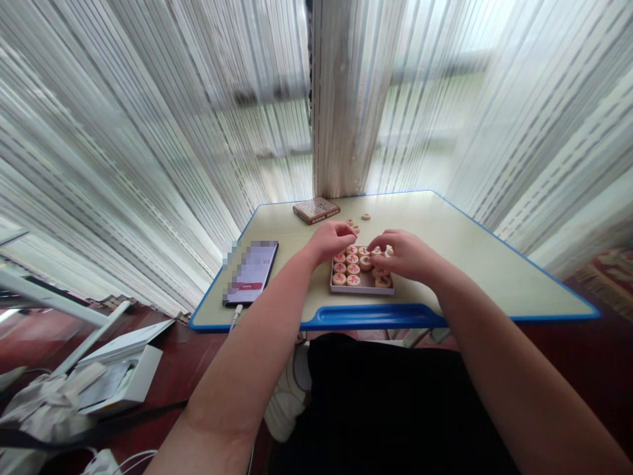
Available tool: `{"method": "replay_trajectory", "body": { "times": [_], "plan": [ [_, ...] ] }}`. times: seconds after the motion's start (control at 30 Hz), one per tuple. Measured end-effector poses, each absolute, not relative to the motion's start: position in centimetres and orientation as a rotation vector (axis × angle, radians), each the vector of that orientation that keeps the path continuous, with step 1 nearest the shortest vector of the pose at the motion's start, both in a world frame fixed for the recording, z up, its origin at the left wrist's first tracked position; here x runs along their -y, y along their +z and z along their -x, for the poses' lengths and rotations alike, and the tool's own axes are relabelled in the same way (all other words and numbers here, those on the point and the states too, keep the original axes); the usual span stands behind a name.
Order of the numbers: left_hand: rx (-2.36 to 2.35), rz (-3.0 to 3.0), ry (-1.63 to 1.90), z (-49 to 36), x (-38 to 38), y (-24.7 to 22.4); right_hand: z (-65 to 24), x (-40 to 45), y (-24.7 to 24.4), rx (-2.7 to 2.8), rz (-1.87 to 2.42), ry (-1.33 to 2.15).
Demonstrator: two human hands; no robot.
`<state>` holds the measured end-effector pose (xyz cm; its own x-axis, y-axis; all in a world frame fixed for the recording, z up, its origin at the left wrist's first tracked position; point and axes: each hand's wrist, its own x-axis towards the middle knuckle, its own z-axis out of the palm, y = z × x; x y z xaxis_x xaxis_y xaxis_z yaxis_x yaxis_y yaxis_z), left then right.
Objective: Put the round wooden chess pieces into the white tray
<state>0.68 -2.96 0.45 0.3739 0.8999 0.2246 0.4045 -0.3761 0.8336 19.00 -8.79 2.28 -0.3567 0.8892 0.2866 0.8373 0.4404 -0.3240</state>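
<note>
A shallow box tray [363, 290] of round wooden xiangqi pieces [353, 269] sits on the table in front of me. Red-marked pieces fill its left columns, and black-marked ones lie on the right; a gap shows in the front middle. My right hand [403, 254] is over the tray's right side, thumb and forefinger closed at a black-marked xiangqi piece [365, 262]. At the tray's back left corner, my left hand [332, 240] has its fingers curled together; what they hold, if anything, is hidden. Just beyond it lie a few loose pieces [357, 229].
One loose piece [366, 216] lies farther back. The box lid [316, 210] rests at the back left of the blue-edged table [484, 264]. A phone [252, 270] with a cable plugged in lies left. Curtains hang behind; an open white box [131, 379] is on the floor.
</note>
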Motion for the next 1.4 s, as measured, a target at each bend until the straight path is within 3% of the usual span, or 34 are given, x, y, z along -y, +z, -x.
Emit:
{"method": "replay_trajectory", "body": {
  "times": [0.2,0.37,0.67,1.0,1.4],
  "plan": [
    [-1.236,-1.936,0.966,-0.8,2.3,-0.1,-21.7,7.4,1.2,1.936,1.801,-0.164],
    [-1.273,-1.858,1.028,-0.9,1.9,-0.6,-22.3,7.2,0.8,1.996,2.017,0.176],
    [-1.176,-1.806,0.984,-1.0,1.0,-1.8,-22.1,8.3,1.1,2.036,1.921,0.220],
    [-1.145,-1.841,0.998,-1.0,0.9,-1.8,-18.8,10.7,2.6,2.302,1.352,0.317],
    [-1.167,-1.846,0.981,-1.0,1.3,-1.3,-18.3,10.1,2.8,2.439,1.314,0.401]
  ]
}}
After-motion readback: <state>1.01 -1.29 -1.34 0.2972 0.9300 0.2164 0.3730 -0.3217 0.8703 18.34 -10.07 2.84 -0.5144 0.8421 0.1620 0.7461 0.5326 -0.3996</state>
